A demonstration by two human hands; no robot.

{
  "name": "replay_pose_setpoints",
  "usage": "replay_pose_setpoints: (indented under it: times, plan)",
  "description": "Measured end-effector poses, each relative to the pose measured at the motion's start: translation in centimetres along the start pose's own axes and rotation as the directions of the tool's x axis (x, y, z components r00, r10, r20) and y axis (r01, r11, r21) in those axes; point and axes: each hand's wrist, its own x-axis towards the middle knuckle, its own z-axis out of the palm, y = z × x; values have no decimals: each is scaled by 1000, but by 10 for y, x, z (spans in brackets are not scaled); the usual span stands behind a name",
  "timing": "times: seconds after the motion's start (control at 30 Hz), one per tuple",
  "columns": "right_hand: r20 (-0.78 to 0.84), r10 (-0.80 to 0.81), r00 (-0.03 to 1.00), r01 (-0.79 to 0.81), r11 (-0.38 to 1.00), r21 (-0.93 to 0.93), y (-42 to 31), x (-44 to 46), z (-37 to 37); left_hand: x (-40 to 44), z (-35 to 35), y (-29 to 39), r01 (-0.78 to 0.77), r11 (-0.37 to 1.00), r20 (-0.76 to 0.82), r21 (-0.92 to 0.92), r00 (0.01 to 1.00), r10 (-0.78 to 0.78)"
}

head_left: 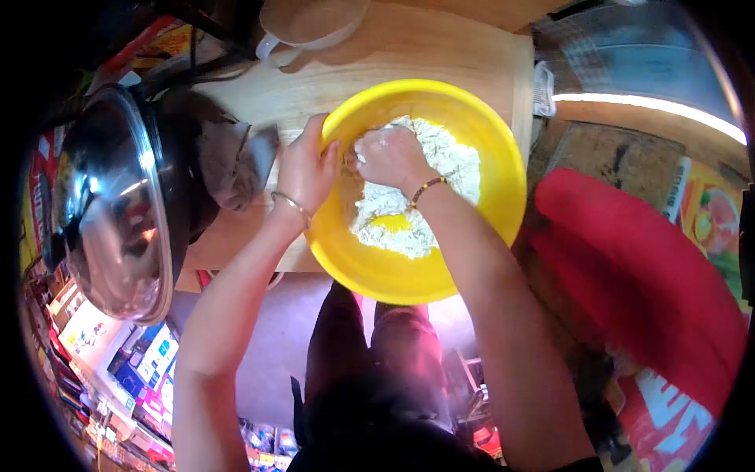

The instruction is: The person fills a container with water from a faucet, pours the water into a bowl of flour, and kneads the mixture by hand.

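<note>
A large yellow bowl stands at the front of the wooden table, partly over its near edge. In it lies crumbly white dough, with a patch of bare bowl bottom showing. My left hand grips the bowl's left rim, thumb on the inner side and fingers outside. Inside the bowl, my right hand presses into the dough with curled fingers, and white flour clings to its knuckles. The fingertips of that hand are hidden. Each wrist wears a bracelet.
On the wooden table, a white handled cup stands at the back. A pot with a shiny lid is at the left, beside a crumpled greyish cloth or bag. To the right are a red padded object and a colourful printed box.
</note>
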Motion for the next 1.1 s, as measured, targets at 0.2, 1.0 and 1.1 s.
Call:
replay_pose_setpoints:
  times: [0.2, 1.0, 1.1]
  plan:
    - [257, -61, 964, 61, 998, 6, -34, -111, -42, 0, 7, -6, 70, 997, -38, -18, 997, -70]
    - [117, 164, 980, -177, 977, 115, -19, -18, 14, -2, -7, 15, 110, 990, 22, -85, 994, -108]
    - [-18, 47, 999, -45, 995, 83, -9, -10, 24, -3, -6, 16, 113, 987, 14, -117, 994, -112]
